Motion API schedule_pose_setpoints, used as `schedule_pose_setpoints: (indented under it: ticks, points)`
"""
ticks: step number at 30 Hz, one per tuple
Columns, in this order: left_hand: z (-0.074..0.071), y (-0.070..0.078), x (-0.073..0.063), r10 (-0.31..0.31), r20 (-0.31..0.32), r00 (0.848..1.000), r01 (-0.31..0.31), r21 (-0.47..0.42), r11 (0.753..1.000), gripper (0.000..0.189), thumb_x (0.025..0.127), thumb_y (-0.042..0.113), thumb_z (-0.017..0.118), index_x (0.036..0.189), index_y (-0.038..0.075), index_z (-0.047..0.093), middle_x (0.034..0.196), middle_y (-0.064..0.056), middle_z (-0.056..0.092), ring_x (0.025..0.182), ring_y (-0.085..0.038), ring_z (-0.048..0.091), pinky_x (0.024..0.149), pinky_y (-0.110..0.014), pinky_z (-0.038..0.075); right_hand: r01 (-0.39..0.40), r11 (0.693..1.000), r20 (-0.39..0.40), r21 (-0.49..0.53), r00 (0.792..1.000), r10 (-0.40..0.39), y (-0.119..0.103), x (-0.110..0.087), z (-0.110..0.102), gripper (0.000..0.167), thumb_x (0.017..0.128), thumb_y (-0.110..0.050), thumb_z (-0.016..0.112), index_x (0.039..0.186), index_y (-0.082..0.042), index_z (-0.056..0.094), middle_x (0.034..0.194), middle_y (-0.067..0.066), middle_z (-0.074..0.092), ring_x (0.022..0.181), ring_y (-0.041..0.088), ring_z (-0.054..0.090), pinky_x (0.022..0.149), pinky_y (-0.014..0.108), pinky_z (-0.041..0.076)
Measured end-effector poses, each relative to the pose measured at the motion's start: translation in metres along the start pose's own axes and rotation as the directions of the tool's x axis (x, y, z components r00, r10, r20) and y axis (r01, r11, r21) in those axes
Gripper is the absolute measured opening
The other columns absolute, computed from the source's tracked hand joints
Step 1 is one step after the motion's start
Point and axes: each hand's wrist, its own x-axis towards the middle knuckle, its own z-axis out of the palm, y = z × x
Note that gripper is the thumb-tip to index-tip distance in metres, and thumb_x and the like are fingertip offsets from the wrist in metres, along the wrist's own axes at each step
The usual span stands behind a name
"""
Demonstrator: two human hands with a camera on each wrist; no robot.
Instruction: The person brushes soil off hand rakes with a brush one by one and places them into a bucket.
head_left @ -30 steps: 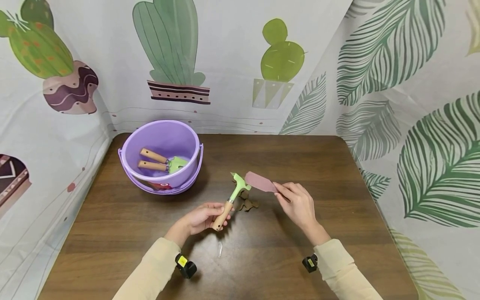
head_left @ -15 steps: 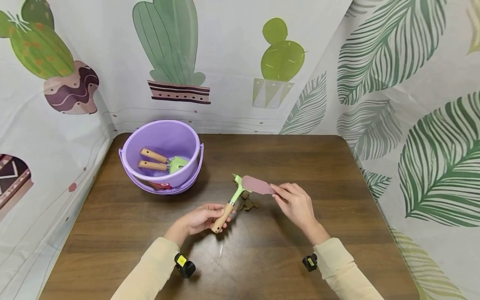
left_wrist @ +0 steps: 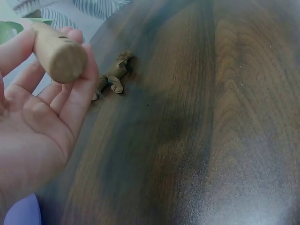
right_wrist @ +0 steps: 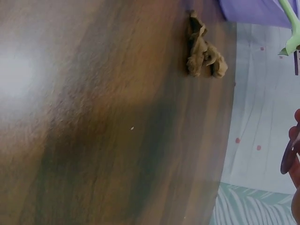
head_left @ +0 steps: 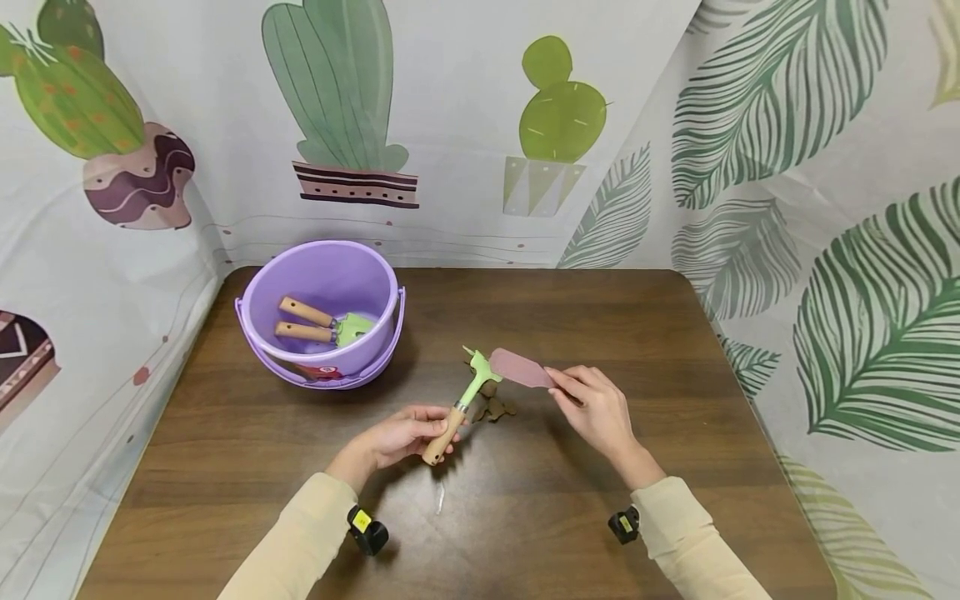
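Note:
In the head view my left hand [head_left: 405,435] grips the wooden handle of a small hand hoe [head_left: 474,387] with a light green, forked metal head, tilted up and away from me. My right hand [head_left: 592,410] pinches one end of a flat, thin pink pad [head_left: 519,368] between thumb and fingers. The pad's other end lies at the hoe's head; whether it presses on the metal I cannot tell. The left wrist view shows the handle's butt [left_wrist: 68,62] between thumb and fingers. In the right wrist view the hoe's green head [right_wrist: 293,42] is only partly visible.
Crumpled dry brown bits [head_left: 495,408] lie on the wooden table [head_left: 570,533] below the hoe. At the back left stands a purple bucket [head_left: 258,292] with two wooden-handled green tools [head_left: 307,332] inside. A small clear sliver [head_left: 440,498] lies near the front. Printed cloth hangs behind.
The pink pad has slid left over the hoe's head and then back to the right. The hoe has barely shifted, and both hands have kept their hold.

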Motion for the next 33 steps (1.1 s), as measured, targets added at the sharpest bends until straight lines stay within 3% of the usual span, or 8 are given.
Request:
schedule_pose_setpoints:
  ticks: [9, 17, 21, 28, 33]
  points:
    - [-0.002, -0.001, -0.001, -0.005, -0.063, 0.998, 0.007, 0.037, 0.999, 0.051, 0.090, 0.014, 0.052, 0.133, -0.009, 0.037, 0.099, -0.003, 0.065, 0.096, -0.024, 0.062, 0.081, -0.033, 0.050, -0.050, 0.995, -0.008, 0.083, 0.999, 0.051, -0.005, 0.006, -0.001, 0.033, 0.071, -0.007, 0.076, 0.103, -0.014, 0.072, 0.083, -0.003, 0.066, 0.069, 0.008, 0.052, 0.054, 0.018, 0.040]
    - [0.000, -0.001, 0.000, -0.021, -0.095, 0.995, 0.030, 0.101, 0.994, 0.050, 0.090, 0.016, 0.055, 0.132, -0.008, 0.041, 0.119, -0.032, 0.052, 0.104, -0.037, 0.057, 0.086, -0.037, 0.049, -0.116, 0.981, 0.081, 0.156, 0.991, 0.104, -0.016, 0.015, -0.001, 0.028, 0.076, -0.011, 0.073, 0.104, -0.013, 0.071, 0.084, -0.004, 0.065, 0.067, 0.007, 0.049, 0.053, 0.015, 0.039]
    - [-0.001, 0.000, -0.001, -0.015, -0.097, 0.995, 0.027, 0.125, 0.992, 0.048, 0.090, 0.014, 0.054, 0.131, -0.008, 0.040, 0.122, -0.036, 0.049, 0.104, -0.037, 0.057, 0.086, -0.037, 0.049, -0.166, 0.967, 0.157, 0.191, 0.978, 0.137, -0.019, 0.016, -0.001, 0.028, 0.078, -0.013, 0.072, 0.105, -0.013, 0.071, 0.086, -0.003, 0.065, 0.066, 0.006, 0.049, 0.052, 0.013, 0.037]
    - [-0.005, -0.003, -0.004, -0.005, -0.111, 0.994, 0.028, 0.204, 0.979, 0.046, 0.089, 0.013, 0.056, 0.127, -0.010, 0.044, 0.116, -0.034, 0.053, 0.098, -0.033, 0.060, 0.081, -0.038, 0.051, -0.118, 0.980, 0.176, 0.160, 0.980, 0.089, -0.016, 0.015, -0.002, 0.029, 0.074, -0.008, 0.075, 0.102, -0.011, 0.072, 0.084, -0.004, 0.065, 0.065, 0.006, 0.049, 0.052, 0.014, 0.037]
    - [-0.007, -0.003, -0.005, 0.005, -0.118, 0.993, 0.022, 0.219, 0.975, 0.046, 0.089, 0.012, 0.056, 0.127, -0.010, 0.045, 0.115, -0.036, 0.053, 0.096, -0.033, 0.061, 0.077, -0.031, 0.051, -0.101, 0.984, 0.177, 0.145, 0.981, 0.074, -0.012, 0.011, -0.002, 0.029, 0.073, -0.008, 0.075, 0.103, -0.010, 0.072, 0.083, -0.003, 0.066, 0.065, 0.007, 0.049, 0.052, 0.014, 0.037]
